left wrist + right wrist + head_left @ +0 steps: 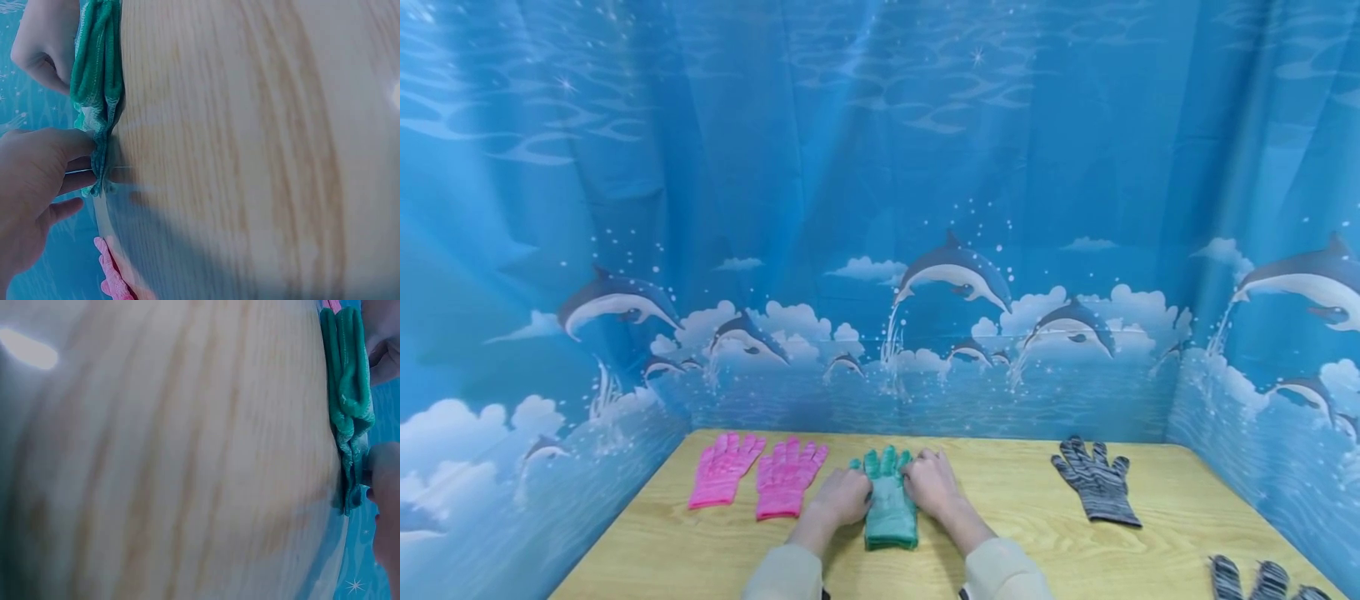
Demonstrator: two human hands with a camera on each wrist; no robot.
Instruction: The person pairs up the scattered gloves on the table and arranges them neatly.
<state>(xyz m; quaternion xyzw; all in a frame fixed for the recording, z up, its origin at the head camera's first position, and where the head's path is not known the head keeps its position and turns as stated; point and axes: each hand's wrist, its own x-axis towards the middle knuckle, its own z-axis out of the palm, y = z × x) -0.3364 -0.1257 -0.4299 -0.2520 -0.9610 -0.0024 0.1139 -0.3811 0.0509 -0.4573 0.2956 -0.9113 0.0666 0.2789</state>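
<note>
A green knit glove (891, 512) lies at the middle of the table, fingers pointing away from me and cuff toward me. Its cuff (100, 69) looks thick and layered in the left wrist view; whether a second glove lies under it I cannot tell. At the glove's left edge, my left hand (847, 497) pinches the fabric near the thumb side. My right hand (931, 482) pinches the opposite edge, just below the fingers. The right fingertips are partly hidden in the right wrist view, behind the green fabric (350, 381).
Two pink gloves (725, 475) (788, 482) lie flat to the left. A grey-and-black striped glove (1097, 483) lies at the right, and another striped glove (1227, 577) is cut off by the lower right frame edge. A blue dolphin-print curtain (880, 208) surrounds the wooden table (685, 558).
</note>
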